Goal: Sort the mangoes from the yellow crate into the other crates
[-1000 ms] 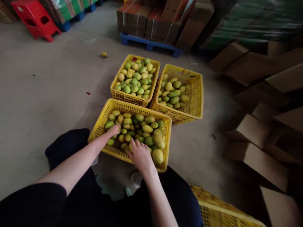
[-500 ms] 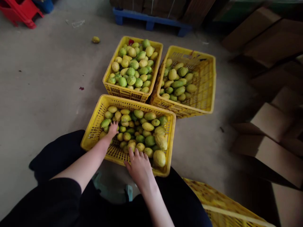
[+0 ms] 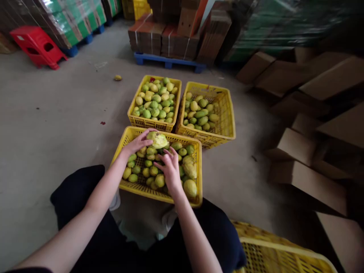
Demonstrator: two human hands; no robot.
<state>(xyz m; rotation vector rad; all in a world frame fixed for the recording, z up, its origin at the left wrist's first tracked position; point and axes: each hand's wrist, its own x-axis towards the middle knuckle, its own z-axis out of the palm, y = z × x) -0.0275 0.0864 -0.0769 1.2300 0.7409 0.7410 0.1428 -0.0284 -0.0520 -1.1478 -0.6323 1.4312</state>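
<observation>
Over the near crate [image 3: 199, 170], I'm probably inspecting scarred fruit [image 3: 159, 140] gripped in my left hand [image 3: 138, 142], right hand [image 3: 171, 169] spread, empty; next move needs steady grip.

Holds large yellow-green fruit [image 3: 158, 139] in left hand [image 3: 139, 143], above near yellow crate [image 3: 200, 163]. Spreads fingers of right hand [image 3: 171, 170] close by, over smaller green and yellow fruits [image 3: 136, 169]. Beyond: fuller crate [image 3: 150, 122] at left, part-filled crate [image 3: 225, 113] at right. On floor, well apart: lone fruit [image 3: 117, 77]. Farther back: red stool [image 3: 34, 41], blue pallet [image 3: 168, 61] under stacked cardboard [image 3: 174, 40]. Far right: brown boxes [image 3: 297, 146].
</observation>
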